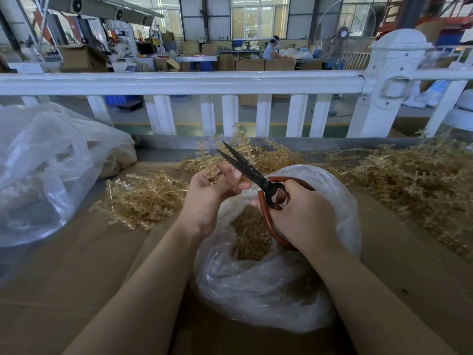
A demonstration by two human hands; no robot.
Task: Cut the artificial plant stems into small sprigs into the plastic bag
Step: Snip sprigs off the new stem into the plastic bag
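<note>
Right, I'm looking down at both hands over the open plastic bag [268, 285], which sits on the brown cardboard-covered table [76, 265] directly in front of me. My left hand [215, 193] has its fingers curled round a tan artificial plant stem [212, 160], which stands up out of the fist with its knobbly side branches fanning toward the railing. My right hand [304, 213] is wrapped round the red looped handles of the scissors [256, 175], clamped on them, thumb side through the upper loop. The dark blades point up and to the left, slightly parted at the tips, and they cross just beside the left fingertips, close against the stem; I cannot tell whether the edges touch it.

Down in the bag's mouth, between my wrists, there's a heap of small tan cut sprigs [250, 234]. Uncut stems lie in a loose pile [146, 198] to the left of the left hand, and a bigger mound [414, 180] spreads along the right side of the table. More of them lie behind the hands near the table's far edge.

At far left a second clear bag [46, 170] slumps, crumpled, with tan material dimly visible inside. A white railing [179, 82] runs across behind the table.
</note>
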